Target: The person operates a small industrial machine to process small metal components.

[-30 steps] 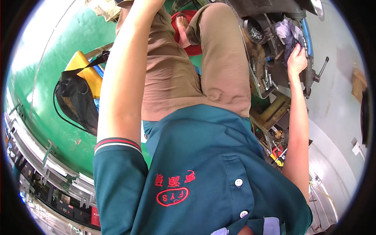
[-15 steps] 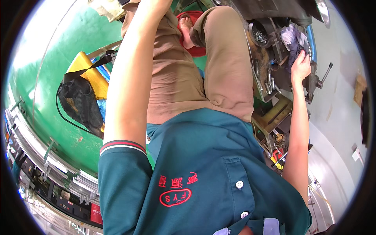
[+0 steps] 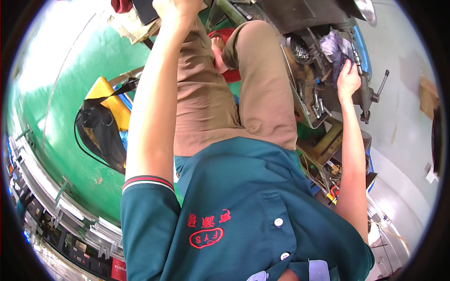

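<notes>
My right hand (image 3: 349, 80) is at the machine on the right, its fingers closed at the lower edge of a crumpled grey-purple rag (image 3: 333, 48). Right beside those fingers is a slim metal machine part (image 3: 357, 58). At the top edge, my left hand (image 3: 177, 8) is only partly in view and its fingers are cut off. A flat dark object (image 3: 146, 10) lies close by it; whether they touch I cannot tell.
A round black pan (image 3: 300, 49) of small metal pieces sits by a tray with several metal tools (image 3: 317, 103). A lever handle (image 3: 384, 80) sticks out at the right. On the left are a black mesh bag (image 3: 96, 133) and a yellow panel (image 3: 111, 105). My bare foot is near a red basin (image 3: 230, 76).
The whole view has shifted, bringing more of my left hand and the flat dark object into the picture. My right hand stays at the rag.
</notes>
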`<state>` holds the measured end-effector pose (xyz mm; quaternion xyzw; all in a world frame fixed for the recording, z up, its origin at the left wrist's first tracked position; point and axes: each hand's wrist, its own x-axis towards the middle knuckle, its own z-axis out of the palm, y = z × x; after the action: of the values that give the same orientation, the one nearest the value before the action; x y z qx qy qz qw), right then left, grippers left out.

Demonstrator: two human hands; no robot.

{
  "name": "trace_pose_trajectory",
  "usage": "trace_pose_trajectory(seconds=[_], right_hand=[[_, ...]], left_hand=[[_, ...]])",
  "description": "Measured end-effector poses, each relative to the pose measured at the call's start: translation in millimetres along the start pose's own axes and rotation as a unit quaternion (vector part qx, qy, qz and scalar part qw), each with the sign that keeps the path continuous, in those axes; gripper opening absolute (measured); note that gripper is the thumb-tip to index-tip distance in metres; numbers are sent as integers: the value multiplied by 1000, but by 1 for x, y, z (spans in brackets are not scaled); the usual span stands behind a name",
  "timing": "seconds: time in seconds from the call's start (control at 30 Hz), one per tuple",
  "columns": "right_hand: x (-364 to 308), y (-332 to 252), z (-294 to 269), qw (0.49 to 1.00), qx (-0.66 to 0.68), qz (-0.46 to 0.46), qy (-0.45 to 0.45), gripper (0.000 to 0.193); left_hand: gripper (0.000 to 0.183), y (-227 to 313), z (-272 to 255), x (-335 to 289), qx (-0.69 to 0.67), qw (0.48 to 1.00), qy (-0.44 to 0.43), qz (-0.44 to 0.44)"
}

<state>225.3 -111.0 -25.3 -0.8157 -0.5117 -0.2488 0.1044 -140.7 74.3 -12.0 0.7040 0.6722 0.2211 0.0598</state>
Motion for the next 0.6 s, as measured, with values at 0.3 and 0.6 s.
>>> trace_pose_trajectory(seconds=[0.3,0.6], right_hand=[[8,-17,-9,999,40,-6,19,29],[3,-10,-37,986,116,36,-117,34]], left_hand=[[23,-50,79,34,-6,986,145,84],[22,-17,16,-2,4,1000,16,14]])
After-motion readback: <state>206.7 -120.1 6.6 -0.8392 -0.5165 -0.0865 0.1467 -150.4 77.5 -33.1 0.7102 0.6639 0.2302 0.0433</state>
